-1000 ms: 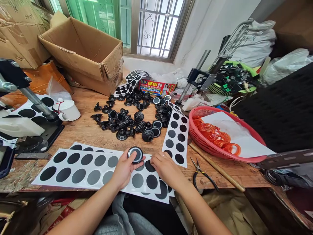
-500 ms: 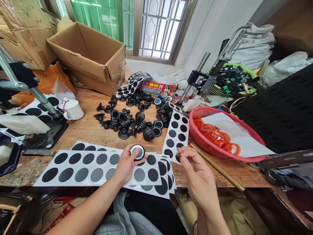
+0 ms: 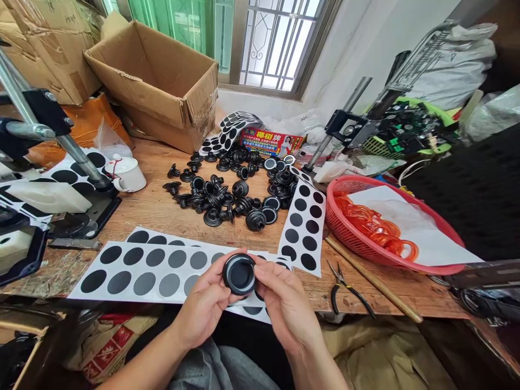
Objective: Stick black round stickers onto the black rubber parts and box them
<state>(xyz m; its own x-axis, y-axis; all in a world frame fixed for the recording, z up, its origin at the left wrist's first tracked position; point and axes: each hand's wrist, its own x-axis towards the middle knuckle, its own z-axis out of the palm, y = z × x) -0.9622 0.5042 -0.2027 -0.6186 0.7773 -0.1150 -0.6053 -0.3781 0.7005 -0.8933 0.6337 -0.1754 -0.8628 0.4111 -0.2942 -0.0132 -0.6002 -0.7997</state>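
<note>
My left hand (image 3: 205, 309) is closed around the left and lower side of a round black knob-like part (image 3: 228, 273) whose face, ringed in silver, is turned up. Over the middle of that face lies a round black sticker (image 3: 240, 273). The thumb and fingers of my right hand (image 3: 286, 303) are pinched together at the sticker's right edge, against the part's rim. Below both hands lie white sheets of black round stickers (image 3: 140, 273), partly covered by them. A narrower sticker sheet (image 3: 298, 235) lies further right.
Several similar black parts (image 3: 215, 197) are heaped behind my hands. A red basket (image 3: 335, 219) with orange rings, a wooden stick (image 3: 376, 281) and pliers (image 3: 341, 284) are on the right. Presses stand both sides; a white mug (image 3: 130, 176) and cardboard box (image 3: 162, 103) are left.
My right hand has moved left from the narrow sticker sheet to the part in my left hand. The part's pale centre now looks dark. Pliers once behind my right hand now show.
</note>
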